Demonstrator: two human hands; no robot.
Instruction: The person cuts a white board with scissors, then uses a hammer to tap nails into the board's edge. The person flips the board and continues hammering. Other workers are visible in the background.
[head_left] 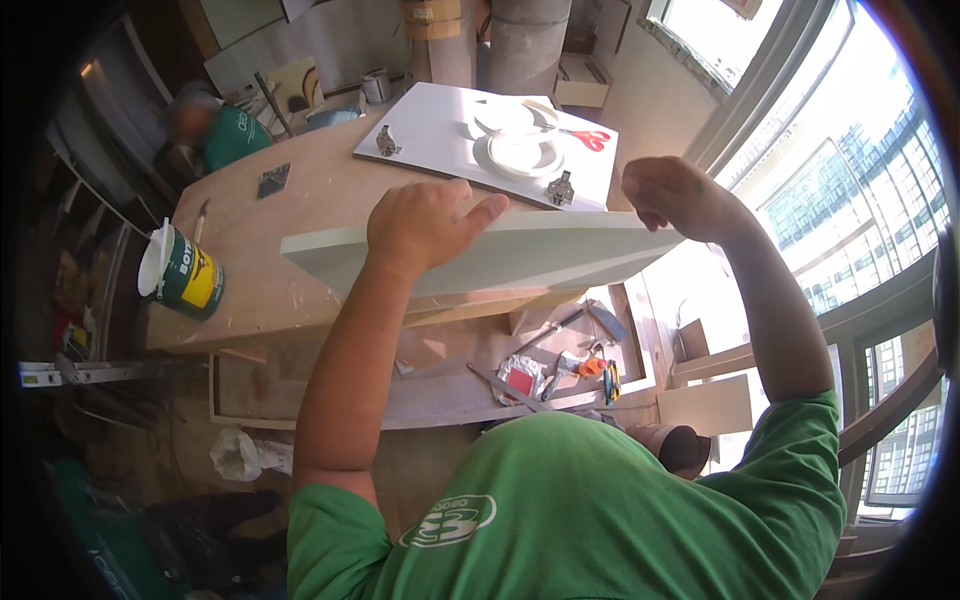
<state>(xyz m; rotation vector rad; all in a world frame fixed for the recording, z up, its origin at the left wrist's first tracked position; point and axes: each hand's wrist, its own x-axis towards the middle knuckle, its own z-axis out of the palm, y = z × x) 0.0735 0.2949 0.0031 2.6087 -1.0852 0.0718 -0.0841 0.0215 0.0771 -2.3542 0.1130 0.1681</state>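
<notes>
A narrow white board (540, 262) stands on edge at the near side of the wooden workbench (250, 235). My left hand (425, 222) grips its upper edge left of the middle, the thumb lying along the edge. At the board's right end is my right hand (682, 202), its fingers curled closed by the corner; whatever they pinch is hidden. Beyond the board lies a white panel (425, 125) with metal hinges (560, 188) along its near edge. Rolls of white strip (525, 153) and red-handled scissors (588, 138) rest on that panel.
A green paint bucket (195, 275) stands at the bench's left edge. Tools, including pliers (612, 380), lie on the lower shelf (440, 405). Another person in a green shirt (235, 135) is beyond the bench's far left. Windows (840, 150) line the right side.
</notes>
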